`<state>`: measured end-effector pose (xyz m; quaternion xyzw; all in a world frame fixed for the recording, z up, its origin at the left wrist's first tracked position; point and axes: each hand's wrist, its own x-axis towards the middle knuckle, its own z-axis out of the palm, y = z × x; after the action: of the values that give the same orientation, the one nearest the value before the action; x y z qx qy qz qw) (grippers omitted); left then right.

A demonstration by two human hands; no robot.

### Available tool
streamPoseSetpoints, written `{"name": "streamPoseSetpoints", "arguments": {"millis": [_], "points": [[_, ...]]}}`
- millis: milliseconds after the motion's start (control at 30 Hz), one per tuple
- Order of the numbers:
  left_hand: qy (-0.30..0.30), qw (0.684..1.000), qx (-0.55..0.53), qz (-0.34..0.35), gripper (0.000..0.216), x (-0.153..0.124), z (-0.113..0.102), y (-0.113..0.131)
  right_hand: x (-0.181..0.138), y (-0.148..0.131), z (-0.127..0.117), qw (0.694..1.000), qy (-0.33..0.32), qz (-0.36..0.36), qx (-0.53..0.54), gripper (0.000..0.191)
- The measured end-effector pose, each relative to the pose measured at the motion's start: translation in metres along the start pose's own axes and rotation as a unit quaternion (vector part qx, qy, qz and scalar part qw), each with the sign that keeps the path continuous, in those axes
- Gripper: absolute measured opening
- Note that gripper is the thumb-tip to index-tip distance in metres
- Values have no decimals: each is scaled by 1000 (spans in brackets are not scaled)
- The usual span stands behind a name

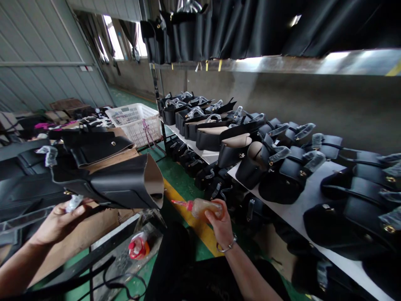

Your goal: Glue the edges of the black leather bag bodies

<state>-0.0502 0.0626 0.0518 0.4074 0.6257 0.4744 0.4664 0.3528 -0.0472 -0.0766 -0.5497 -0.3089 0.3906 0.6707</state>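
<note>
My left hand is closed on the near edge of a black leather bag, with a bit of clear plastic wrap under the fingers. The bag lies on its side, and its open tan-lined end faces right. My right hand is wrapped round a clear squeeze bottle of yellowish glue. The bottle's red nozzle points left toward the bag's open end, a short gap away. A metal bracelet sits on my right wrist.
Many finished black bags with wrapped handles line the white shelf at right, and more hang above. More bags lie on cardboard at left. A white plastic basket stands behind. A red-and-white bottle lies low by the metal frame.
</note>
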Motion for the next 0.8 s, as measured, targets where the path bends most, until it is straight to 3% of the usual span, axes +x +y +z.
{"name": "streamPoseSetpoints", "arguments": {"millis": [167,533,800], "points": [[-33,992,101,68,34,4,-8,-6,1,5,2,1000,-19,-10,4,41],[-19,1000,19,13,35,0,-3,-7,4,28,11,991,-58,-58,-104,37],[-10,991,112,76,17,-12,6,2,13,31,32,995,-50,-23,-83,38]]}}
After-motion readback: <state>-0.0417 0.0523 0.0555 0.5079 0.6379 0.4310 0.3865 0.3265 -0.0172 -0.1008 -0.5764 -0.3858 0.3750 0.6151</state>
